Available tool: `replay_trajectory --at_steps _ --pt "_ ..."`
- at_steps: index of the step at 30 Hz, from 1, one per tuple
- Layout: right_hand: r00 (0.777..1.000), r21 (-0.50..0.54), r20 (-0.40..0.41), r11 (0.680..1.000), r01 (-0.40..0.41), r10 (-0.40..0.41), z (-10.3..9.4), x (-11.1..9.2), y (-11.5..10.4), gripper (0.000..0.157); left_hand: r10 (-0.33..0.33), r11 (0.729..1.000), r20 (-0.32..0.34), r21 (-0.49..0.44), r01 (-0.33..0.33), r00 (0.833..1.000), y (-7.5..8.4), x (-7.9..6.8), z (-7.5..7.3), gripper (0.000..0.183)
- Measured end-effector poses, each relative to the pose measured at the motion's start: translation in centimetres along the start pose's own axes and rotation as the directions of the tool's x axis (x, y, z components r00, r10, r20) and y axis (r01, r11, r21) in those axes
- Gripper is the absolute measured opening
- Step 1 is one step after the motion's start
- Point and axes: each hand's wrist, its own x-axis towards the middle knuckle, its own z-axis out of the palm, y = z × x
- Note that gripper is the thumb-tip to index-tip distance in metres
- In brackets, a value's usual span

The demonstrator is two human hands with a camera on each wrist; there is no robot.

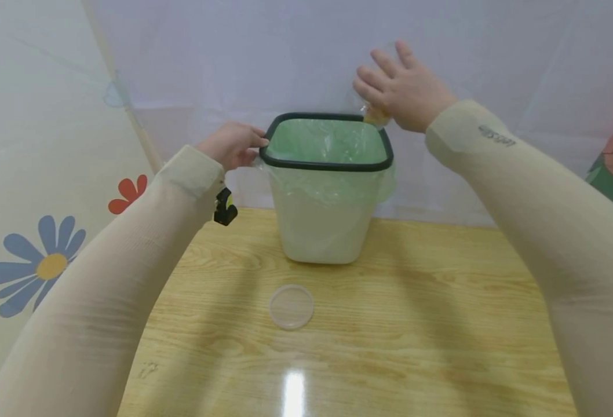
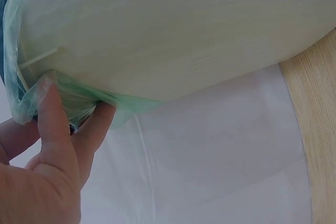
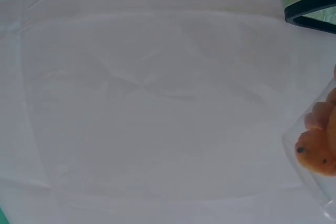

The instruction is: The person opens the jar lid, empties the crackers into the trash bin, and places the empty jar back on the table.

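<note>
**A:** ok so what's in the head view?

**B:** a pale bin (image 1: 324, 226) standing upright on a wood-look table (image 1: 358, 347), mouth up, long axis pretty much vertical. Green liner (image 1: 332, 142) inside, its edge folded out over the dark rim (image 1: 327, 167). Left hand (image 1: 232, 145) is gripping that rim at the left side.

**A:** and the other one?

**B:** right hand (image 1: 402, 90) is up by the back right corner, holding a clear container (image 1: 365, 110) with orange stuff (image 1: 378, 116) in it. That container's right next to the rim, tilted, long axis slanting up and down. Most of it's behind the hand, so can't tell which way its mouth points. There's also a see-through disc (image 1: 291, 307) lying flat in front of the bin.

**A:** left wrist cam?

**B:** fingers clamped over the bunched liner at the rim, bin wall running off to the right.

**A:** right wrist?

**B:** container's cut off at the right edge, sitting at an angle. Rounded orange lumps inside, one with two dark dots. Bin corner's top right. Fingers barely make it in, so can't judge the grip from there.
</note>
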Motion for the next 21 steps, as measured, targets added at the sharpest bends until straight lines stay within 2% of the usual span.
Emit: replay_trajectory --at_steps 15,21 --pt "0.999 -0.07 -0.004 0.997 0.038 -0.038 0.21 0.16 0.16 0.069 0.0 1.0 -0.016 0.002 0.0 1.0 -0.09 0.18 0.04 0.05" --pt "0.999 -0.086 0.0 0.995 0.048 -0.049 0.1 0.17 0.2 0.071 -0.009 0.999 0.0 -0.046 0.009 1.0 0.04 0.17 0.01 0.052"
